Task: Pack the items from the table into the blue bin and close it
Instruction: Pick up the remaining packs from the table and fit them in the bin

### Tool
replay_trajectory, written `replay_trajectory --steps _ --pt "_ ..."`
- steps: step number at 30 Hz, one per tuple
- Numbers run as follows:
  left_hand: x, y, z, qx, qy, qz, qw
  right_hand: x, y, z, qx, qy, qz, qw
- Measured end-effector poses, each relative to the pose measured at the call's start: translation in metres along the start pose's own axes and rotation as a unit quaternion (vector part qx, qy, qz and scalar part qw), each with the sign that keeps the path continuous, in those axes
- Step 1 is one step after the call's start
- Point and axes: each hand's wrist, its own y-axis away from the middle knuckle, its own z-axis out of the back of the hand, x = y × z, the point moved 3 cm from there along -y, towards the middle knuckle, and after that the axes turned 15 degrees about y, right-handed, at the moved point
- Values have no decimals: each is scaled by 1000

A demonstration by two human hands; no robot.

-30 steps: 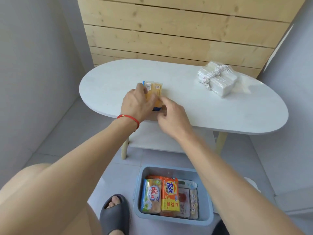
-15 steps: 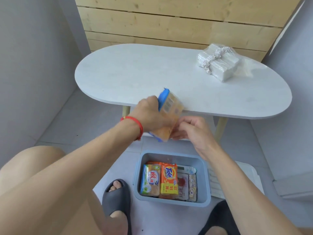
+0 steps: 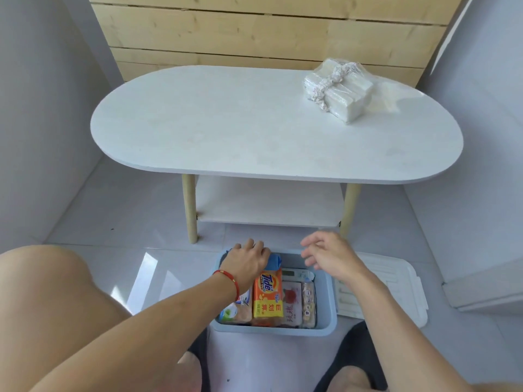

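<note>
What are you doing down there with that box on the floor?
A person is packing things from the white table into a blue bin on the floor. The left hand is putting a blue-edged packet in at the far end of the bin, beside an orange Tide pack and other packets. The right hand hangs open above the bin, holding nothing. One plastic-wrapped white bundle is on the table, and the white lid lies on the floor beside the bin.

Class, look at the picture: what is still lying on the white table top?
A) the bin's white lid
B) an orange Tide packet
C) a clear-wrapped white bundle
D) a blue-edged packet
C: only the clear-wrapped white bundle lies on the table; the Tide packet sits in the blue bin.
</note>
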Motion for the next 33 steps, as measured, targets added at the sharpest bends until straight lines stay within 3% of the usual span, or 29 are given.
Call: replay_trajectory --steps 5,10,12,15,22,24,27,30,33 --pt "22 -3 -11 -8 36 38 999 5 0 5 -56 -20 19 998" --pt "21 5 -32 -70 91 -18 993 22 -3 14 -112 -52 53 991" --pt "14 13 -51 -42 113 -45 992 29 -3 14 -116 -55 63 990" --pt "15 16 -67 20 170 -11 985 35 -4 11 -114 -50 71 990" --pt "16 0 -49 119 183 27 976 57 0 13 -113 -17 100 988" --pt "14 -4 -30 73 173 22 982 66 3 21 -125 -10 116 985" --pt "0 0 24 -80 179 -36 980 83 6 43 -160 -34 141 976" --pt "-14 21 94 -270 224 -157 923 102 15 72 -214 -73 172 959" --pt "-8 33 166 -396 283 -177 855 125 30 107 -304 -91 196 928"
